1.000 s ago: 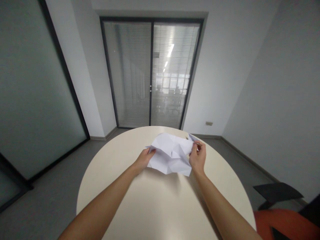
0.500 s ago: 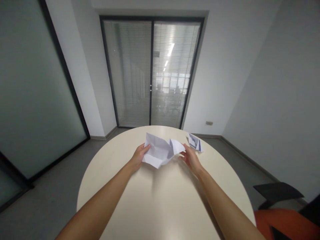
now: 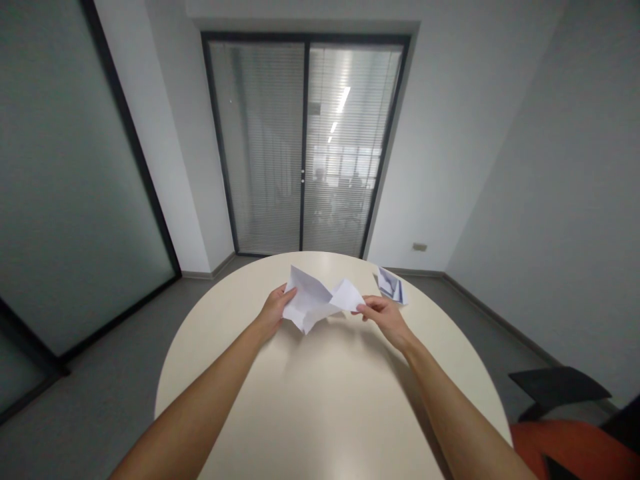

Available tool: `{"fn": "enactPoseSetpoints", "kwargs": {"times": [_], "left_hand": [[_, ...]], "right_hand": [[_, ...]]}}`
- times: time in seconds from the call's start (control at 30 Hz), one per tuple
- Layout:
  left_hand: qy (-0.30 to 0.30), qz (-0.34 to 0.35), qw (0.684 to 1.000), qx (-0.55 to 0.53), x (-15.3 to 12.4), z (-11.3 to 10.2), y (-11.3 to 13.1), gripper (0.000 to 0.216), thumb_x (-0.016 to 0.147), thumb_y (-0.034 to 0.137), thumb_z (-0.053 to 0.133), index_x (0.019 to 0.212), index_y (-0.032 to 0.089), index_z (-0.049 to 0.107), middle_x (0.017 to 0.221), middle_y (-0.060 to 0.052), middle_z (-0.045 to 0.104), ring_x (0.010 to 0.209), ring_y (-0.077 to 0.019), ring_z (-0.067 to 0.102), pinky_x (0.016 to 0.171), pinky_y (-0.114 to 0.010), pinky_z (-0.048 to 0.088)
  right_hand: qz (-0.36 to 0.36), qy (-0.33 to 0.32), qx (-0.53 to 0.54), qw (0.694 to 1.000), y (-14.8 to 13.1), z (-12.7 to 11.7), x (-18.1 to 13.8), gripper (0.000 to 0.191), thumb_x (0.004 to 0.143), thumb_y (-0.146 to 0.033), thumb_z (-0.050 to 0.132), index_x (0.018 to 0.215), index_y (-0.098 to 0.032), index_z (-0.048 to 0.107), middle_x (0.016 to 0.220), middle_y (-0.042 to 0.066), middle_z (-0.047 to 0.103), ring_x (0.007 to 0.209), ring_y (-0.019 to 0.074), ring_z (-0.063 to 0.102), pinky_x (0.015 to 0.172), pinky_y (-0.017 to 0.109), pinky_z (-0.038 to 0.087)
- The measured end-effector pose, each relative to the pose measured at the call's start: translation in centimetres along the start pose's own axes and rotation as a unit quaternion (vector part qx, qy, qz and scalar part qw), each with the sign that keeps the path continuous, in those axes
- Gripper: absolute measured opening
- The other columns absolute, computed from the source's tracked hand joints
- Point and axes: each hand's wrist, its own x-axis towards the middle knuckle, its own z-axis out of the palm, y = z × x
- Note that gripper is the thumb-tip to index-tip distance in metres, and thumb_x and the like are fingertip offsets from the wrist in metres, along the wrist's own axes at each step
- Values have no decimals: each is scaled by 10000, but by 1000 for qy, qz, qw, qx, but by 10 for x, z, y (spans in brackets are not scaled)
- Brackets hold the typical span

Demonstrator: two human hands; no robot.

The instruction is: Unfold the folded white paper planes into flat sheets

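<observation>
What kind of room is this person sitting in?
Probably a small office meeting room: a round table, glass doors with blinds looking onto a lit workspace, and an orange chair beside the table.

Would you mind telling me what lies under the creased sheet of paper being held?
Under the creased paper only bare table and its shadow show. Both hands hold it raised; its underside is hidden.
</observation>
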Motion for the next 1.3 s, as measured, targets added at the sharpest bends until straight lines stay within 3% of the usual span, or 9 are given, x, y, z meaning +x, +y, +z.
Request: {"fn": "enactPoseSetpoints", "kwargs": {"times": [0.07,0.2,0.53,0.8,0.93,1.03,1.17,1.23,1.3], "left_hand": [[-3,-8,1000,-10,0,-1,1,429,739,344,790,1076,100,687,962,-125,759,727,-210,708,634,-267,536],[-18,-65,997,-25,-2,-2,5,366,794,248,736,1129,106,690,990,-126,755,701,-181,702,595,-240,542],[-89,-94,991,-25,-3,-8,8,385,811,246,749,1164,105,685,1022,-136,742,669,-153,689,589,-221,541],[-184,-203,961,45,-14,-32,31,466,680,151,769,1137,106,688,974,-134,767,806,-249,738,731,-304,575],[-135,-235,961,59,-16,-29,33,424,760,333,758,1109,101,689,935,-143,768,863,-288,743,804,-364,581],[-93,-215,968,90,-11,-23,28,474,722,378,797,1095,105,691,927,-144,768,800,-290,743,741,-373,593],[-38,-180,970,159,-2,-33,27,461,703,354,784,1099,134,696,955,-127,773,787,-294,738,657,-354,588],[50,-138,962,229,3,-47,29,383,750,379,716,1056,149,712,942,-109,777,792,-293,739,624,-328,574],[138,-77,923,352,7,-64,31,316,805,355,644,1030,149,722,980,-100,775,872,-282,737,674,-297,561]], "right_hand": [[-20,55,-10,998,4,-1,2,289,723,-486,794,781,-204,773,778,55,740,669,181,628,618,306,514],[-87,145,-23,985,11,-1,5,250,733,-452,788,809,-218,743,836,59,743,750,211,668,706,347,547],[-248,225,-150,930,3,-1,0,32,834,-255,655,850,-229,646,946,55,712,939,228,672,893,434,531],[-243,242,-159,926,9,-6,2,50,850,-222,601,900,-222,603,1410,149,529,1333,290,492,988,486,502],[-240,155,-180,941,12,-2,1,31,881,-209,563,890,-231,584,1474,134,488,1399,283,427,1071,500,433],[-223,109,-201,948,14,6,0,61,915,-250,550,945,-237,602,1529,120,432,1415,283,405,1099,502,405],[-136,99,-193,967,25,16,-3,509,945,-374,558,1425,-284,414,1602,129,312,1416,272,407,1069,497,449],[-110,54,-237,964,35,19,-6,544,955,-413,544,1466,-287,403,1577,121,367,1449,271,354,1151,530,345],[-97,-3,-288,953,45,21,-10,427,974,-423,506,1375,-281,545,1603,99,326,1484,280,283,1194,542,260]]}}
